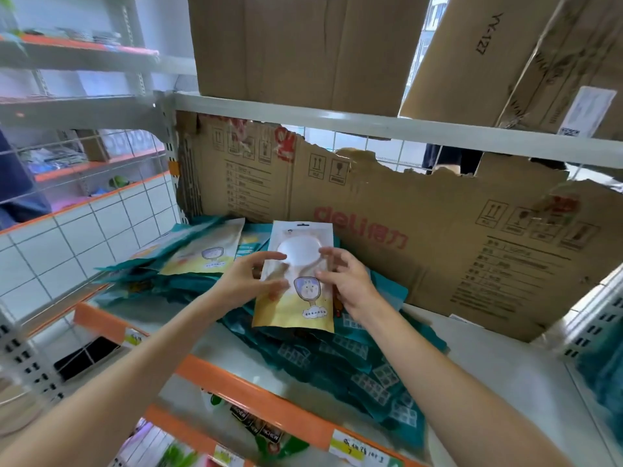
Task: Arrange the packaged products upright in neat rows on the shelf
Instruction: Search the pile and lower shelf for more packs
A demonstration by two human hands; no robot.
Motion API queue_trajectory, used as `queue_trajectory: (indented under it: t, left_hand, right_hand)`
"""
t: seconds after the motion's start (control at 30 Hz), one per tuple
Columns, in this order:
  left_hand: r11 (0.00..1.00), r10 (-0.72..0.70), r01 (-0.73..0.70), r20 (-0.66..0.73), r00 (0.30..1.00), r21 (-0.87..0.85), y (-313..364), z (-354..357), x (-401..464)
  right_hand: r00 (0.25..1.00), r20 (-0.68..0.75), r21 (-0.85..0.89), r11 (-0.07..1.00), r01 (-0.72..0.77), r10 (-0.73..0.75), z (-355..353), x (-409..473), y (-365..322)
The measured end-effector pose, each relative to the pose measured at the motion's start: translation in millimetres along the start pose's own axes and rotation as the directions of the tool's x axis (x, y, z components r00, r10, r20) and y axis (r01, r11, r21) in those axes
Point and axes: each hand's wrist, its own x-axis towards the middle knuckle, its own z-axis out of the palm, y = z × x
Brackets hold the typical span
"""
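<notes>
Held upright over the shelf (472,358) — one yellow pouch (296,284), pinched at its side edges by the left hand (247,281) and right hand (344,281), above a slumped heap of teal packets (354,362). Probably light, floppy, slick film — best gripped at the side seams, clear of the domed window.

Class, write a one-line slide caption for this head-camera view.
Both hands, left and right, hold a yellow pouch upright over teal packets lying on the shelf.
</notes>
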Motion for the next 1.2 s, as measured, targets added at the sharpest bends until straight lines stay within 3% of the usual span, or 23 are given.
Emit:
queue_trajectory:
  t: [0.17,0.43,0.57,0.8,1.07,1.2]
  left_hand:
    - [0.981,-0.034,0.015,-0.096,0.995,-0.193,11.2,5.3,1.5]
    - [0.965,0.162,-0.150,0.038,0.986,-0.217,54.5,42.2,7.7]
    - [0.970,0.195,-0.176,0.109,0.975,-0.168,70.3,77.9,-5.4]
    - [0.961,0.269,-0.275,0.131,0.954,0.029,111.4,158.6,-44.7]
    - [0.940,0.341,-0.337,0.177,0.923,-0.055,166.3,270.9,-104.5]
    - [0.910,0.392,-0.327,0.273,0.878,-0.254,198.8,343.0,-139.3]
  right_hand:
    - [0.997,0.014,0.072,0.995,0.072,-0.073,-10.7,-5.5,-3.5]
    - [0.992,0.018,0.010,0.992,0.125,-0.125,-67.6,-29.8,-17.2]
    - [0.981,-0.033,-0.106,0.977,0.186,-0.190,-105.6,-64.1,-20.1]
    - [0.961,-0.115,-0.211,0.952,0.223,-0.251,-182.5,-142.7,-11.6]
    - [0.941,-0.210,-0.278,0.939,0.201,-0.264,-290.1,-246.4,1.6]
    - [0.910,-0.321,-0.276,0.945,0.173,-0.260,-353.5,-311.2,8.5]
